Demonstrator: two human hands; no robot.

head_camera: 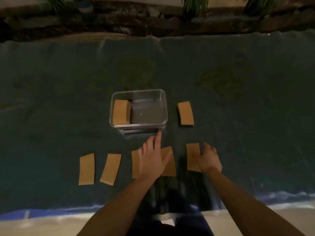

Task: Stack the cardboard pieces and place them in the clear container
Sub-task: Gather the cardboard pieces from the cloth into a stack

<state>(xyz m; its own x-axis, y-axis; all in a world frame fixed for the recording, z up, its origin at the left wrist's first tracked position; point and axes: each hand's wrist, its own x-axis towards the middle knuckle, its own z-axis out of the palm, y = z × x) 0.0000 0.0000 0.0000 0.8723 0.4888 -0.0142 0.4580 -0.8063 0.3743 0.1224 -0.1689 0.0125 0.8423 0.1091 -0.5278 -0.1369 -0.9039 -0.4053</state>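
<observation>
A clear container stands mid-cloth with a stack of cardboard pieces against its left wall. Another small stack lies right of the container. Along the near row lie flat brown pieces: one at far left, a slanted one, and two side by side partly hidden under my left hand, which lies flat with fingers spread. My right hand curls on the right edge of the rightmost piece; whether it grips is unclear.
Everything sits on a dark green cloth whose near edge runs along a pale floor. A dark rock border with plants lines the far side. My legs show at the bottom centre.
</observation>
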